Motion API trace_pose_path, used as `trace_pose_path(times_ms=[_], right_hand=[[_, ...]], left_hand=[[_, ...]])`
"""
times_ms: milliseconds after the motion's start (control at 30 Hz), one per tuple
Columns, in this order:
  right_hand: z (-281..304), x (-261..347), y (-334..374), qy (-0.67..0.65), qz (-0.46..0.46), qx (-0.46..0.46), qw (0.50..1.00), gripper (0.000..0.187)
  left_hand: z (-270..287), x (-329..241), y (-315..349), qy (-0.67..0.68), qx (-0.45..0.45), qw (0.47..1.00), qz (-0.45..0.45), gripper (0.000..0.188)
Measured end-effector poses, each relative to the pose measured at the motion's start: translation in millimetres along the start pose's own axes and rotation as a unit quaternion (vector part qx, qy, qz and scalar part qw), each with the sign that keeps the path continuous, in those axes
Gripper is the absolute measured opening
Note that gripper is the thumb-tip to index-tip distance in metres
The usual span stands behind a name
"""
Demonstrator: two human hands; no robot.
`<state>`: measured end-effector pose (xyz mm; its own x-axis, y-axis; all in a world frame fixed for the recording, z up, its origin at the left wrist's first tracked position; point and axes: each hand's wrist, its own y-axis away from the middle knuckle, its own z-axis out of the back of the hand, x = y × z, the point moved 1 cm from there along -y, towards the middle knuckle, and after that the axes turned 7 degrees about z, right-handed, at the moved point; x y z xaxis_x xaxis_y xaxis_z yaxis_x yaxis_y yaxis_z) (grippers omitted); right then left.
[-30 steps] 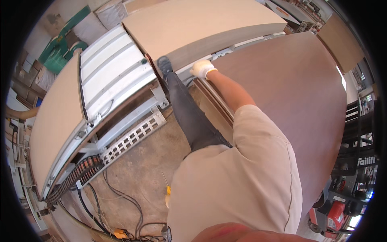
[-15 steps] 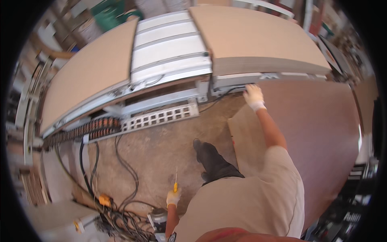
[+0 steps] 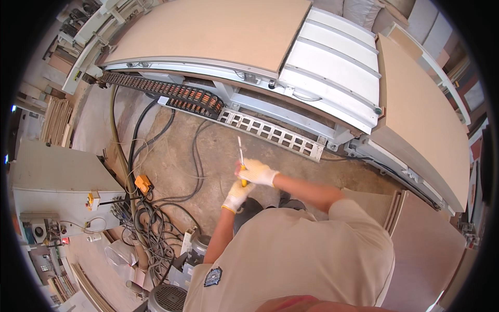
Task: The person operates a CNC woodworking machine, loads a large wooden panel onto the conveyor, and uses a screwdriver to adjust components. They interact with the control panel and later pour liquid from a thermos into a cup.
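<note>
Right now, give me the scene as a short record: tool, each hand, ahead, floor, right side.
tool: yellow handle, thin shaft toward picture top
left hand: gloved, holding lower end of handle
right hand: gloved, at the tool just above left hand; grip partly hidden
ahead: white ribbed table, tan board to its left, another tan board to its right
floor: tangled cables and orange box at left
right side: brown board

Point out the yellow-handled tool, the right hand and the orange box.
Yellow-handled tool (image 3: 244, 183): head view, on its handle.
Right hand (image 3: 257, 172): head view, back of the glove.
Orange box (image 3: 143, 183): head view, on its casing.
</note>
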<state>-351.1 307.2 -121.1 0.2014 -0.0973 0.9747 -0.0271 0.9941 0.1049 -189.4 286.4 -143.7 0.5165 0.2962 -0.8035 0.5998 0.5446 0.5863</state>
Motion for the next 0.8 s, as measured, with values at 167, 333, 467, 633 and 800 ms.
trace_pose_path(times_ms=[167,333,467,633,800], right_hand=[[-20,63,-109,0.212,0.032,0.173,0.961,0.055],[-53,93,-168,0.258,-0.008,0.162,0.952,0.046],[-34,100,-192,0.202,-0.004,0.031,0.979,0.044],[22,86,-210,0.208,-0.017,-0.024,0.978,0.042],[90,52,-218,0.238,0.029,-0.021,0.971,0.043]], left_hand=[[115,60,-64,0.117,0.078,0.990,-0.024,0.050],[161,52,-92,0.015,-0.013,0.991,-0.132,0.048],[204,-12,-99,0.043,0.059,0.995,0.070,0.043],[197,-40,-169,0.008,0.077,0.995,-0.064,0.033],[161,-43,-250,0.316,0.112,0.938,-0.088,0.032]])
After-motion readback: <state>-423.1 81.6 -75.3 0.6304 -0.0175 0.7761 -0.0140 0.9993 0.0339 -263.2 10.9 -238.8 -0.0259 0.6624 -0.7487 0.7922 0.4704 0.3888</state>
